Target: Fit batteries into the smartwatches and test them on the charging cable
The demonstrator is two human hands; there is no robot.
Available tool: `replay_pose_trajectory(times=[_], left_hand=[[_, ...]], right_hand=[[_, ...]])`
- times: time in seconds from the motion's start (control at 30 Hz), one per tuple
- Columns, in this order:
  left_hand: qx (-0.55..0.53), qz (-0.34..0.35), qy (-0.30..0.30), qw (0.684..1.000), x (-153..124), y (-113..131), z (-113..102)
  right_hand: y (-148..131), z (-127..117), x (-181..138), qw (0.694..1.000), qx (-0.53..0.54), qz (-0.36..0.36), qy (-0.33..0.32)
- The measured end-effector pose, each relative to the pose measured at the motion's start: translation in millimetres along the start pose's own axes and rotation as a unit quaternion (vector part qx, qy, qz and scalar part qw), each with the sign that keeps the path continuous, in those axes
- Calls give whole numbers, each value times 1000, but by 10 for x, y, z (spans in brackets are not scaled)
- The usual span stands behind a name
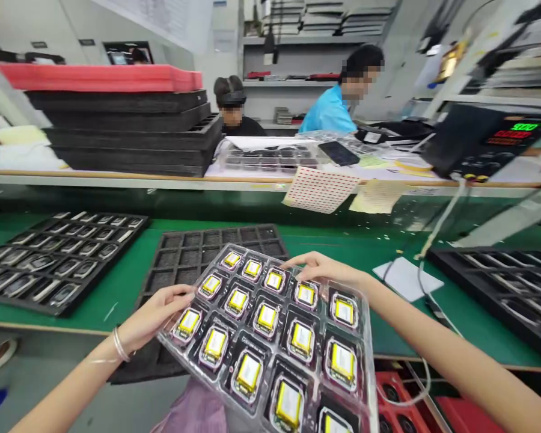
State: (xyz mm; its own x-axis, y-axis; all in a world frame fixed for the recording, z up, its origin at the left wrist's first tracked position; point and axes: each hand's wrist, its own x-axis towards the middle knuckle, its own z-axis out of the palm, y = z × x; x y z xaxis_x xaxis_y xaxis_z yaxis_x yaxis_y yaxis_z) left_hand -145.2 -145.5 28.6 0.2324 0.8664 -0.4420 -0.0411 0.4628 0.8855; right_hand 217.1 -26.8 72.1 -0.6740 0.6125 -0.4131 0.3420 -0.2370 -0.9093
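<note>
A clear plastic tray point(370, 355) is held tilted above the front of the bench. Its compartments hold several watch-like modules point(266, 317), each with a yellow-edged, white-topped cell in a dark frame. On the tray's left edge, my left hand point(155, 313) grips with the thumb and fingers. Across the far edge lies my right hand point(320, 269), its fingers bent over the rim; the thumb is hard to make out. Just behind and partly under the tray is a black foam tray point(174, 255) with square pockets.
At left, a black tray point(79, 282) carries rows of watch-like parts; another black tray point(496, 300) sits at right. White paper point(408, 279) and a cable lie nearby. A raised shelf bears stacked black foam trays point(130, 144) and a power supply point(487, 141). Two people are beyond.
</note>
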Motion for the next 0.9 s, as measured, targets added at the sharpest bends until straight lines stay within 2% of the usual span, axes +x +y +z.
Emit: replay_pose_trajectory(times=[0.13,0.3,0.43,0.57,0.67,0.77,0.83,0.9], left_hand=[[-50,11,60,997,-316,-187,-59],[-65,13,97,993,-407,-451,-67],[-118,-3,114,986,-354,-568,-113],[-134,26,151,979,-198,-404,-306],[-152,87,188,966,3,-129,-529],[-246,140,176,943,192,106,-643],[-306,132,145,932,247,160,-564],[-309,91,93,942,223,111,-347]], right_hand=[[-192,-118,614,987,-153,-27,-50],[-308,-65,1200,964,-241,-57,-98],[-332,-9,1429,954,-264,-38,-137],[-365,-22,1386,967,-208,-7,-144],[-352,-25,1183,990,-126,-2,-67],[-252,74,880,997,-3,-27,69],[-139,213,661,981,81,-58,166],[-10,392,457,956,135,-68,251]])
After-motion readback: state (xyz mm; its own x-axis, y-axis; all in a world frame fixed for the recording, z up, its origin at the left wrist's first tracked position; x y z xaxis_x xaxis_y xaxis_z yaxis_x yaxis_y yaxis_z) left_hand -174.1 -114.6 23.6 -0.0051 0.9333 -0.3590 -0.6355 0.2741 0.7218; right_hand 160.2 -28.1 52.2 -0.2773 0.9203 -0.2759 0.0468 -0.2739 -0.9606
